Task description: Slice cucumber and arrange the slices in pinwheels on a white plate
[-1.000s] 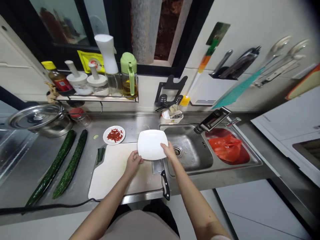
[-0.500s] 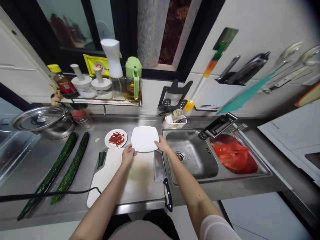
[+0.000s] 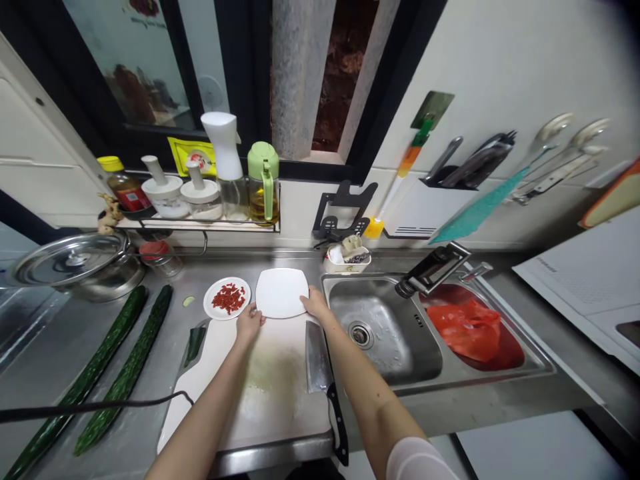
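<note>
While a cleaver (image 3: pixel 316 358) is laid at its five o'clock, a square plate (image 3: pixel 281 293) is gripped by left hand (image 3: pixel 248 325) at eight, right hand (image 3: pixel 315 304) at four

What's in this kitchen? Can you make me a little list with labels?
Left hand: holding the near-left corner of the squarish plate
Right hand: gripping that plate's right edge
Round plate: beside it, holding red pieces
Knife: along the right side of the cutting board
Cucumbers: two long ones, left
Sink: red bag in the right basin
</note>
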`<state>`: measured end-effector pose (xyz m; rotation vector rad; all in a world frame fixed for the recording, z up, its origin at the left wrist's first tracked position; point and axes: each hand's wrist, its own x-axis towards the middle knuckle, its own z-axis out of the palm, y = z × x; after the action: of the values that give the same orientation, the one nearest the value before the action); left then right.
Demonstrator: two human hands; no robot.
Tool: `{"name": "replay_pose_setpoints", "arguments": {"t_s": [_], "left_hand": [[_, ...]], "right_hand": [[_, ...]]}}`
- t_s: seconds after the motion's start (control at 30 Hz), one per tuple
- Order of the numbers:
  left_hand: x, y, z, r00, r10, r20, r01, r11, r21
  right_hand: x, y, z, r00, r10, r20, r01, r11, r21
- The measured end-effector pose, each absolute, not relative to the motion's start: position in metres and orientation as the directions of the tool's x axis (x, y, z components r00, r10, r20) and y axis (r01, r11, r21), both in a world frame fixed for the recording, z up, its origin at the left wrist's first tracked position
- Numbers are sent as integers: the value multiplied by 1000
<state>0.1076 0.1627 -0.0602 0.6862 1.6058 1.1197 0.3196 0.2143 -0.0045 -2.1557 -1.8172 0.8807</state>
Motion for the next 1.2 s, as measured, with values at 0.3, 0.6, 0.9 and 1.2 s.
{"name": "replay_pose_setpoints", "arguments": {"t_s": [0.3,0.6,0.9,1.2], "left_hand": [[107,166,-49,-334,859,-388,31,421,906],[107,166,-43,-336,873,-354,177,427,887],[109,165,-40,-328,885,-330,308,430,848],[112,163,-39,-351,893,-282,352,405,844]], "right_hand": [[318,217,-6,78,945,-317,817,-243,-524],[319,218,-14,81,941,-327,829,-246,-502],[317,219,-14,100,927,-360,850,-268,-454],[311,220,-12,150,915,-376,866,-305,-396]]}}
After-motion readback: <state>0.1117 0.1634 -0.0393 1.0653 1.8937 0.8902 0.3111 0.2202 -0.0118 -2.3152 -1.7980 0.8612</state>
